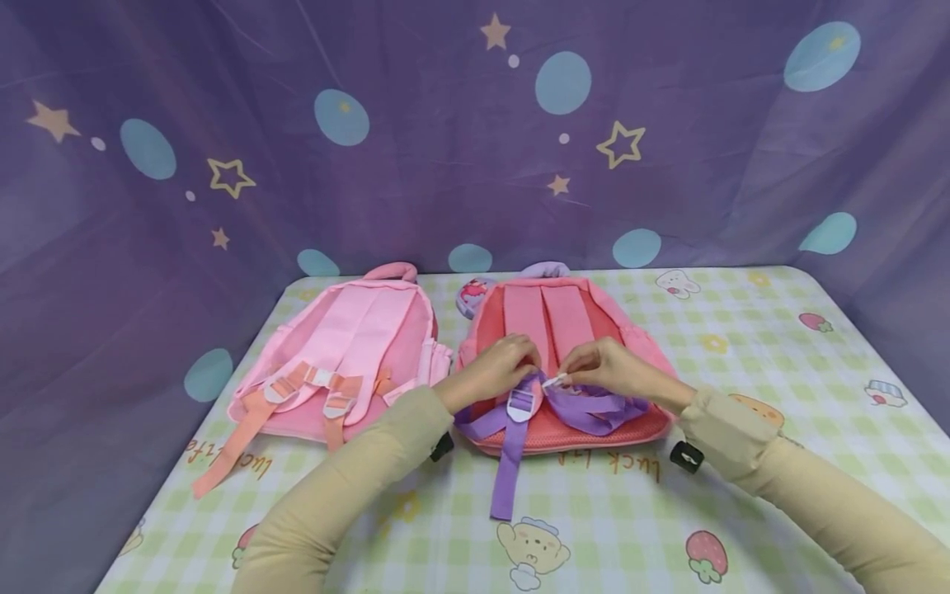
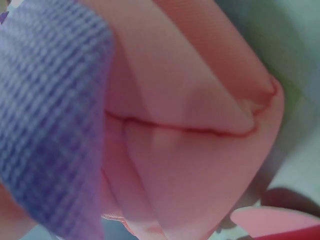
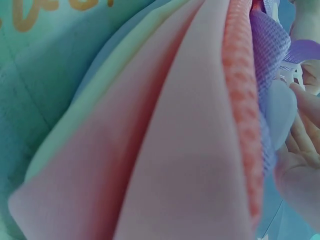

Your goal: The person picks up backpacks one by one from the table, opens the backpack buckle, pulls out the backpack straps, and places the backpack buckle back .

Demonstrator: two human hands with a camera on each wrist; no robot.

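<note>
A coral-pink backpack (image 1: 490, 330) lies with its padded straps facing up. Over its lower half, my left hand (image 1: 508, 363) pinches a purple strap (image 1: 510, 470), fingers curled down at the strap's upper part. Just to the right, my right hand (image 1: 612, 371) pinches a white plastic buckle (image 1: 554, 381) between thumb and fingers. The two hands are close together, fingertips almost meeting. In the right wrist view the white buckle (image 3: 295, 72) shows by the fingers at the right edge. A white strap adjuster (image 1: 521, 404) hangs below my left hand. The left wrist view shows mostly pink fabric and purple webbing (image 2: 55, 115).
A light pink backpack (image 1: 334, 330) with orange straps and a joined white buckle (image 1: 321, 377) lies at the left. A small round purple pouch (image 1: 471, 297) sits behind the coral one. Both bags rest on a green checked tablecloth (image 1: 787, 445); a purple curtain (image 1: 445, 165) hangs behind.
</note>
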